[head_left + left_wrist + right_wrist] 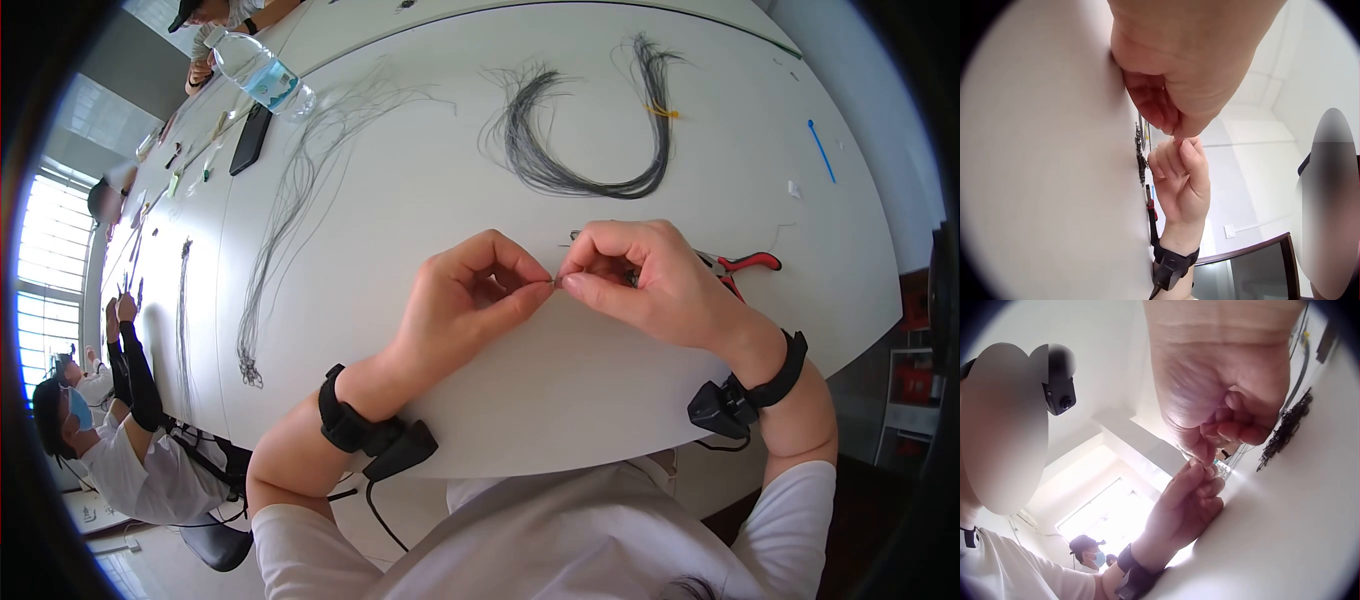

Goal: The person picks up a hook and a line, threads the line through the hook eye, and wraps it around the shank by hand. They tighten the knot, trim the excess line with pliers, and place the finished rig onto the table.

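Observation:
In the head view my left hand (pixel 465 290) and right hand (pixel 645 275) meet fingertip to fingertip over the white table (pixel 560 400). Each pinches at a tiny dark piece (pixel 555 283) between thumb and forefinger. Fingertips hide most of it, so I cannot tell its kind. Beside the right hand, a heap of small dark wire-like pieces (pixel 1285 428) lies on the table in the right wrist view. Red-handled pliers (pixel 750 262) lie just right of that hand, partly covered by it.
A U-shaped bundle of thin dark strands (pixel 590 185) with a yellow tie (pixel 662 112) lies ahead. Looser strands (pixel 270 245) spread leftward. Behind them are a water bottle (pixel 265 80) and a black phone (pixel 251 140). A blue stick (pixel 822 150) lies far right. Another person (pixel 140 450) sits left.

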`<state>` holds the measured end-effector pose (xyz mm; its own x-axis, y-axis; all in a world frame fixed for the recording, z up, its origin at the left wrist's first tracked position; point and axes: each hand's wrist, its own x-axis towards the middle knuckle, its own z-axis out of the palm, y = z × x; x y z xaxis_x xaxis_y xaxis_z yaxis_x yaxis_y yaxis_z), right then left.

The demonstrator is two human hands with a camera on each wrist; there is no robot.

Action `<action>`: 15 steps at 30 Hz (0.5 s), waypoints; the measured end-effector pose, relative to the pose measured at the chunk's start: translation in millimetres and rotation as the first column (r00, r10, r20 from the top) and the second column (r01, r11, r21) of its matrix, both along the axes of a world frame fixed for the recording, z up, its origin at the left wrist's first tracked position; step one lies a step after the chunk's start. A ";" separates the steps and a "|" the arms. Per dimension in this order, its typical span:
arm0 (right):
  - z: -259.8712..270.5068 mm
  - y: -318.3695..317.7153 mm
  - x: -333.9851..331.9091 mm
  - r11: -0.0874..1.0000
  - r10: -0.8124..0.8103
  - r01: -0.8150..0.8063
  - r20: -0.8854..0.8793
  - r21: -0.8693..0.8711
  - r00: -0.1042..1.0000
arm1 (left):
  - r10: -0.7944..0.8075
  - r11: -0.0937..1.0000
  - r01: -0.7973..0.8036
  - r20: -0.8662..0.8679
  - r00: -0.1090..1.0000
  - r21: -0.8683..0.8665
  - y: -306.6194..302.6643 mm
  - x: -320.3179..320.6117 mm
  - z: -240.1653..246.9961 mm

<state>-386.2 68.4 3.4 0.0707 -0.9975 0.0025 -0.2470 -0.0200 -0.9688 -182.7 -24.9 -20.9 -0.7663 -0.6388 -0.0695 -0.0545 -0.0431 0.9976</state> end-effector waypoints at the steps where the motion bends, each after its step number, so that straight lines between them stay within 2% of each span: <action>1: 1.7 0.4 -0.4 1.000 -0.006 0.006 -0.030 -0.001 1.000 | -0.006 1.000 0.006 -0.001 1.000 -0.005 0.1 0.1 0.0; 6: 2.0 1.8 0.6 0.998 -0.026 0.021 -0.076 -0.057 0.997 | -0.018 1.000 0.018 -0.009 1.000 -0.024 0.0 1.3 0.6; 8: 2.7 2.4 0.7 0.998 -0.031 0.024 -0.099 -0.064 0.995 | -0.044 0.999 0.043 0.051 0.998 0.017 -0.3 1.8 4.8; 15: 1.0 1.5 1.9 0.997 -0.022 0.012 -0.126 -0.079 0.992 | -0.054 0.999 0.054 0.033 0.998 0.006 -0.9 2.6 2.5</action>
